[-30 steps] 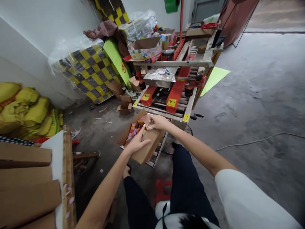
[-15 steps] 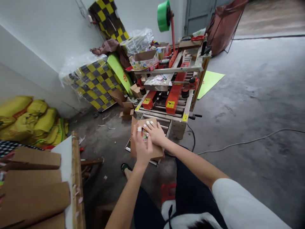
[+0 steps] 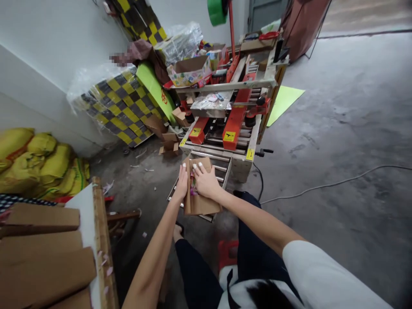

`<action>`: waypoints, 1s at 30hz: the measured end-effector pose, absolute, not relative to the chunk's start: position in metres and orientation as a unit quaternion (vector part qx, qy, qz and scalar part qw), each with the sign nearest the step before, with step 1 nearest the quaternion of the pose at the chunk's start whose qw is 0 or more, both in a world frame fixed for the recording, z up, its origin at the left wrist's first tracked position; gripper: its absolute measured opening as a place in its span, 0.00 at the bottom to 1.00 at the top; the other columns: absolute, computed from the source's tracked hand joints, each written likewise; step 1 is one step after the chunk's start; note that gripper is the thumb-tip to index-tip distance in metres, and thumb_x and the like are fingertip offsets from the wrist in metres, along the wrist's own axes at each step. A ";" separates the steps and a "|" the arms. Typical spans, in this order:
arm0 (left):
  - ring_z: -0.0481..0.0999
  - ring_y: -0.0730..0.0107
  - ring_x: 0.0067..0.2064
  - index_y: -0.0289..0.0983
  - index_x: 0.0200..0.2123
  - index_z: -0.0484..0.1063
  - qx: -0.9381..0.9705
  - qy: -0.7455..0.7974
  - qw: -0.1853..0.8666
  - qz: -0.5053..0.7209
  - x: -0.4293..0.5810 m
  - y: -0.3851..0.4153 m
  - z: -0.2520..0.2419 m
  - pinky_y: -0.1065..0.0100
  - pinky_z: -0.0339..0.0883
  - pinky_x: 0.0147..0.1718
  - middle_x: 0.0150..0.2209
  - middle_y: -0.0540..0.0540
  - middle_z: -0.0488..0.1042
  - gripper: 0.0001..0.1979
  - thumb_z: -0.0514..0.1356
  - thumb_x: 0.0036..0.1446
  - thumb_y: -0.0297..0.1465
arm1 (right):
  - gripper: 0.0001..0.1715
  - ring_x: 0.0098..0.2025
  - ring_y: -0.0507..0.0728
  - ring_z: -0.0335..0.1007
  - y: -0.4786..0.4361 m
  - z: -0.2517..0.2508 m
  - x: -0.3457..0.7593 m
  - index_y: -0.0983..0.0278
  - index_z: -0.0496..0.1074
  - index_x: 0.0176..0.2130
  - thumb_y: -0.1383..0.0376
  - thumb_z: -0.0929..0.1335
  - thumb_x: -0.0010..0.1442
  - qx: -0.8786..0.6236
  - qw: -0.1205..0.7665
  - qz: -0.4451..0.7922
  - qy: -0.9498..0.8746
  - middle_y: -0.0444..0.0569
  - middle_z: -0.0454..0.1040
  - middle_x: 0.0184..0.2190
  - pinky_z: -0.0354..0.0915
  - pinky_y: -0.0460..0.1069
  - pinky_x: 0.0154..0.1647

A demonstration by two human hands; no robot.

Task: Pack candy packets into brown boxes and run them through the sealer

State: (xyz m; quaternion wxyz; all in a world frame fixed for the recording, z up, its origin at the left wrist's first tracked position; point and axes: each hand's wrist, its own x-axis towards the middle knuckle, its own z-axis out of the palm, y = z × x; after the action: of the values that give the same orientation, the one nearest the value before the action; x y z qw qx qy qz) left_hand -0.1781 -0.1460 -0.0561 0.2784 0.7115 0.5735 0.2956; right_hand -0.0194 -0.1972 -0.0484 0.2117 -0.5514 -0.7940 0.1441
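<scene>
Carton (image 3: 206, 207): cardboard, matt, smooth-faced. Wrappers (image 3: 193, 191) inside: glossy, apparently plastic film. Rollers (image 3: 210, 156): smooth metal, bright sheen. Machine bars (image 3: 236, 122): painted look, low gloss. Tape roll (image 3: 215, 13): plastic, smooth. Sacks (image 3: 40, 163): woven plastic in appearance, creased. Stretch wrap (image 3: 85, 79): clear plastic, glossy, wrinkled. Worktop (image 3: 86, 214): smooth face, rough wooden edge. Sleeve (image 3: 322, 266): cloth, matt. Floor (image 3: 337, 128): concrete in look, scuffed, shiny in patches.

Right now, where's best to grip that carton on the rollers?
Cardboard carton: probably grip the left and right side walls, palms coming in from both sides. It sits mouth-up on the roller conveyor; its top flaps gape and could fold.
</scene>
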 end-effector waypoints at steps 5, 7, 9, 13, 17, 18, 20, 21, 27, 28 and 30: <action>0.54 0.50 0.74 0.36 0.73 0.55 0.737 0.626 0.192 0.170 -0.167 -0.161 -0.050 0.49 0.55 0.70 0.77 0.36 0.41 0.31 0.44 0.72 0.41 | 0.35 0.73 0.64 0.52 -0.195 -0.059 -0.016 0.74 0.58 0.68 0.69 0.57 0.65 -0.566 0.400 0.233 -0.682 0.65 0.58 0.71 0.51 0.70 0.71; 0.66 0.41 0.68 0.41 0.73 0.54 0.734 0.660 0.123 0.101 -0.158 -0.167 -0.045 0.43 0.66 0.62 0.77 0.36 0.37 0.31 0.44 0.71 0.42 | 0.35 0.73 0.64 0.51 -0.192 -0.060 -0.016 0.76 0.56 0.68 0.69 0.57 0.64 -0.567 0.435 0.252 -0.653 0.66 0.57 0.71 0.51 0.68 0.72; 0.71 0.39 0.64 0.45 0.73 0.55 0.728 0.676 0.089 0.071 -0.152 -0.171 -0.043 0.42 0.70 0.57 0.77 0.37 0.36 0.30 0.46 0.71 0.41 | 0.35 0.75 0.66 0.47 -0.196 -0.059 -0.017 0.75 0.56 0.69 0.67 0.58 0.65 -0.569 0.425 0.238 -0.662 0.66 0.54 0.72 0.46 0.69 0.73; 0.65 0.42 0.69 0.39 0.72 0.56 0.729 0.659 0.152 0.108 -0.159 -0.164 -0.044 0.45 0.64 0.64 0.77 0.36 0.36 0.30 0.47 0.70 0.38 | 0.51 0.76 0.76 0.40 -0.237 -0.062 -0.024 0.80 0.54 0.70 0.49 0.67 0.63 -0.522 0.317 0.178 -0.772 0.73 0.48 0.73 0.35 0.73 0.74; 0.41 0.55 0.77 0.33 0.71 0.59 0.730 0.600 0.248 0.214 -0.176 -0.146 -0.055 0.54 0.41 0.74 0.77 0.37 0.42 0.30 0.51 0.68 0.36 | 0.71 0.76 0.79 0.38 -0.278 -0.071 -0.035 0.83 0.48 0.71 0.45 0.77 0.49 -0.476 0.240 0.112 -0.838 0.77 0.42 0.73 0.37 0.69 0.75; 0.40 0.57 0.77 0.34 0.70 0.59 0.719 0.595 0.269 0.239 -0.179 -0.145 -0.059 0.55 0.38 0.74 0.76 0.37 0.44 0.30 0.52 0.67 0.36 | 0.69 0.75 0.79 0.39 -0.275 -0.071 -0.037 0.82 0.49 0.72 0.48 0.77 0.50 -0.488 0.229 0.101 -0.836 0.76 0.43 0.73 0.38 0.68 0.76; 0.46 0.56 0.76 0.35 0.71 0.56 0.675 0.599 0.312 0.296 -0.187 -0.153 -0.067 0.54 0.44 0.73 0.75 0.36 0.47 0.33 0.55 0.66 0.36 | 0.64 0.75 0.77 0.42 -0.247 -0.067 -0.036 0.82 0.50 0.71 0.52 0.76 0.53 -0.525 0.213 0.091 -0.819 0.76 0.46 0.73 0.40 0.66 0.75; 0.52 0.54 0.75 0.35 0.71 0.55 0.647 0.605 0.331 0.325 -0.193 -0.163 -0.071 0.52 0.50 0.72 0.75 0.35 0.49 0.34 0.56 0.65 0.38 | 0.62 0.75 0.77 0.43 -0.225 -0.063 -0.031 0.82 0.51 0.71 0.52 0.76 0.54 -0.545 0.207 0.087 -0.808 0.76 0.47 0.72 0.41 0.66 0.75; 0.80 0.53 0.55 0.36 0.59 0.72 0.565 0.646 0.357 0.369 -0.279 -0.327 -0.051 0.51 0.72 0.58 0.58 0.35 0.76 0.28 0.61 0.61 0.45 | 0.47 0.63 0.74 0.63 -0.089 -0.031 0.033 0.81 0.63 0.63 0.51 0.73 0.58 -0.660 0.189 0.047 -0.725 0.78 0.66 0.60 0.56 0.62 0.63; 0.81 0.55 0.53 0.36 0.55 0.75 0.562 0.660 0.334 0.370 -0.294 -0.368 -0.040 0.53 0.73 0.57 0.54 0.37 0.79 0.24 0.60 0.62 0.45 | 0.46 0.61 0.73 0.66 -0.077 -0.030 0.035 0.79 0.65 0.62 0.51 0.74 0.57 -0.679 0.190 0.042 -0.708 0.76 0.69 0.58 0.58 0.61 0.61; 0.82 0.60 0.50 0.38 0.50 0.78 0.547 0.702 0.233 0.392 -0.316 -0.449 -0.017 0.56 0.74 0.56 0.49 0.41 0.82 0.18 0.57 0.66 0.42 | 0.52 0.68 0.82 0.56 -0.067 -0.036 0.019 0.86 0.53 0.67 0.58 0.73 0.59 -0.708 0.221 0.022 -0.670 0.90 0.58 0.62 0.56 0.69 0.61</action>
State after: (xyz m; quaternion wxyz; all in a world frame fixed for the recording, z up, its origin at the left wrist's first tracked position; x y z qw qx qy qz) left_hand -0.3158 -0.4487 -0.0175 0.2332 0.5473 0.7016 0.3922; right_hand 0.0191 -0.0666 -0.0363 0.2213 -0.7083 -0.6700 0.0222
